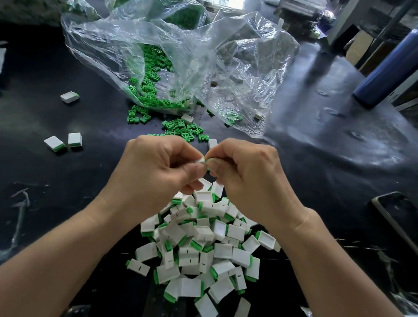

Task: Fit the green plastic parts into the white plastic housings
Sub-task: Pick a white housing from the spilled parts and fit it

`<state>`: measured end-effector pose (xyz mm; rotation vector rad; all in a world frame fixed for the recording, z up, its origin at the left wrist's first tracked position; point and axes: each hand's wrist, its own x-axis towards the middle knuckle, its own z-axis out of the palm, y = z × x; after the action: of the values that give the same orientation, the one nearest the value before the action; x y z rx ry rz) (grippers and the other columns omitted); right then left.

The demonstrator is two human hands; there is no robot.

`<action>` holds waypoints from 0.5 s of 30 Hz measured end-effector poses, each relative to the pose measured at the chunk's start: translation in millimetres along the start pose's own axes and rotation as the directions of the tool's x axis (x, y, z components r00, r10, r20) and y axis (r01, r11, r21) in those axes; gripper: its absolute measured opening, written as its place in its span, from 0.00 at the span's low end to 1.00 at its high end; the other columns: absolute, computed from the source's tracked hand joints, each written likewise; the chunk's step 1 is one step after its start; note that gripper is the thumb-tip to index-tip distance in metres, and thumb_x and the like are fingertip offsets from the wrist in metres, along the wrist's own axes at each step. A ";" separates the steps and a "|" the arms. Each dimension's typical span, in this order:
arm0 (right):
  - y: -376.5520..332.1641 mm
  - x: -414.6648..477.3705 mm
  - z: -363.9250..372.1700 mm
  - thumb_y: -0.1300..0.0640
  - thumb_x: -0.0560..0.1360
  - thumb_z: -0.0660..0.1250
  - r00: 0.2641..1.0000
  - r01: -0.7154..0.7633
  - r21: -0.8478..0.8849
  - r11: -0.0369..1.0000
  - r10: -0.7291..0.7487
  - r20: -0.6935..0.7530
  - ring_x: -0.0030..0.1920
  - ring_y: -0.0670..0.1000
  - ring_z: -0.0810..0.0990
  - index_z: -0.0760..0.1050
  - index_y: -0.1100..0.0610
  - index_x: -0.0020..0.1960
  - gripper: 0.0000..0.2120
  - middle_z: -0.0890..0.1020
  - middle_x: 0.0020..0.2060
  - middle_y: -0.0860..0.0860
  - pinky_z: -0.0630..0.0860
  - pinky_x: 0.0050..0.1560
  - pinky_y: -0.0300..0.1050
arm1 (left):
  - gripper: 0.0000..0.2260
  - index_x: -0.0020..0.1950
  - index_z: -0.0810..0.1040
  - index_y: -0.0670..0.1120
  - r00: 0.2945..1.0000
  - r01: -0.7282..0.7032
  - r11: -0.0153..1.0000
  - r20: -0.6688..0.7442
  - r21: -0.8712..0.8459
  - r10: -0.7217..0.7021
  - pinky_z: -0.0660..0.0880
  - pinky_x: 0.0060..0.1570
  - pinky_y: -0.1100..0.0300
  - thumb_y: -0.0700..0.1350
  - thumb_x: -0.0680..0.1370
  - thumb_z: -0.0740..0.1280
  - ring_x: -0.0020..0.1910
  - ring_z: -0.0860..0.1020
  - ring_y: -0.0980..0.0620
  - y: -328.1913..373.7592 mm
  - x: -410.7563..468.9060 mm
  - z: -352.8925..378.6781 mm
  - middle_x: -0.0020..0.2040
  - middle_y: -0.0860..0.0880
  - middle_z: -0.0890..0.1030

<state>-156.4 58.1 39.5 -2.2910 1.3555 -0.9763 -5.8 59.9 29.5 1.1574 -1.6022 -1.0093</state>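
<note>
My left hand (159,166) pinches a small white housing (201,161) at its fingertips. Right against it, my right hand (247,171) pinches a green part (207,162), mostly hidden by the fingers. Both hands hover above a heap of white housings with green parts fitted (205,250) near the table's front. Loose green parts (183,129) lie scattered just beyond my hands, spilling from a clear plastic bag (174,59).
Three fitted housings (63,142) (69,96) lie apart on the black table (56,186) at left. A blue bottle (397,61) stands at the far right. A dark phone-like slab (403,222) lies at the right edge. More bags sit behind.
</note>
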 end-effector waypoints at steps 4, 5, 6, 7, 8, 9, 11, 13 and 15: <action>-3.4 2.6 -1.3 0.62 0.72 0.69 0.979 -0.184 0.267 0.946 0.199 -0.031 0.32 0.44 0.78 0.82 0.58 0.43 0.03 0.80 0.32 0.46 0.76 0.37 0.41 | 0.06 0.40 0.79 0.44 0.998 0.059 0.963 -0.020 -0.264 -0.066 0.78 0.30 0.64 0.42 0.64 0.69 0.31 0.82 0.52 1.9 3.1 1.2 0.32 0.47 0.83; -2.7 3.4 -2.7 0.61 0.72 0.70 0.968 -0.244 0.365 0.899 0.250 0.031 0.31 0.43 0.79 0.81 0.57 0.43 0.02 0.81 0.32 0.47 0.75 0.35 0.38 | 0.07 0.41 0.78 0.44 0.998 0.062 0.960 -0.011 -0.274 -0.068 0.78 0.31 0.63 0.43 0.64 0.69 0.31 0.82 0.52 2.2 3.6 2.1 0.33 0.47 0.83; -1.2 4.3 -4.9 0.59 0.72 0.69 0.952 -0.302 0.469 0.830 0.291 0.098 0.31 0.43 0.78 0.80 0.56 0.43 0.02 0.82 0.32 0.47 0.74 0.33 0.35 | 0.08 0.41 0.78 0.44 0.998 0.063 0.958 -0.003 -0.279 -0.066 0.79 0.31 0.63 0.43 0.64 0.69 0.31 0.82 0.52 2.3 3.8 2.6 0.34 0.47 0.84; 1.2 5.2 -7.4 0.55 0.71 0.68 0.933 -0.352 0.560 0.750 0.326 0.150 0.29 0.43 0.78 0.80 0.57 0.42 0.06 0.82 0.31 0.48 0.72 0.31 0.33 | 0.08 0.41 0.78 0.45 0.998 0.059 0.957 -0.001 -0.285 -0.062 0.78 0.29 0.63 0.44 0.64 0.69 0.31 0.82 0.52 2.4 3.7 3.3 0.34 0.47 0.84; 3.2 6.2 -10.1 0.50 0.69 0.66 0.912 -0.399 0.629 0.667 0.359 0.198 0.29 0.43 0.78 0.79 0.58 0.41 0.11 0.82 0.30 0.48 0.71 0.30 0.32 | 0.08 0.41 0.78 0.46 0.999 0.049 0.954 -0.008 -0.295 -0.054 0.76 0.27 0.64 0.45 0.63 0.69 0.31 0.82 0.53 3.0 3.6 3.1 0.34 0.48 0.84; 4.6 6.9 -11.7 0.46 0.66 0.64 0.890 -0.443 0.665 0.602 0.386 0.244 0.28 0.44 0.77 0.78 0.59 0.40 0.15 0.81 0.30 0.48 0.71 0.29 0.33 | 0.09 0.41 0.79 0.47 0.999 0.034 0.950 -0.021 -0.311 -0.043 0.74 0.26 0.66 0.46 0.62 0.70 0.30 0.81 0.54 4.1 3.4 2.6 0.34 0.48 0.83; 4.6 8.0 -11.5 0.42 0.64 0.61 0.844 -0.531 0.667 0.522 0.390 0.367 0.30 0.45 0.78 0.77 0.60 0.41 0.21 0.81 0.31 0.50 0.72 0.30 0.34 | 0.10 0.39 0.81 0.48 0.999 -0.009 0.942 -0.047 -0.335 -0.007 0.70 0.27 0.70 0.48 0.60 0.71 0.30 0.78 0.57 5.1 3.6 0.3 0.39 0.48 0.83; 1.7 7.8 -8.2 0.40 0.65 0.57 0.800 -0.600 0.653 0.463 0.334 0.498 0.32 0.47 0.78 0.77 0.60 0.43 0.24 0.81 0.35 0.51 0.72 0.31 0.35 | 0.09 0.37 0.83 0.50 0.999 -0.034 0.943 -0.044 -0.331 0.021 0.69 0.31 0.71 0.50 0.59 0.72 0.33 0.75 0.57 6.0 4.4 -1.0 0.45 0.48 0.81; -2.3 7.2 -4.6 0.40 0.67 0.54 0.776 -0.629 0.670 0.395 0.262 0.574 0.34 0.47 0.78 0.75 0.59 0.46 0.24 0.80 0.37 0.52 0.71 0.32 0.35 | 0.10 0.37 0.84 0.52 0.999 -0.033 0.946 -0.038 -0.323 0.022 0.72 0.35 0.65 0.52 0.58 0.72 0.37 0.74 0.51 6.8 3.8 -0.9 0.47 0.48 0.80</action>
<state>-155.7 53.5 47.1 -1.1458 0.9198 -0.6858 -7.2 57.7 36.9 0.9194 -1.3596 -1.1767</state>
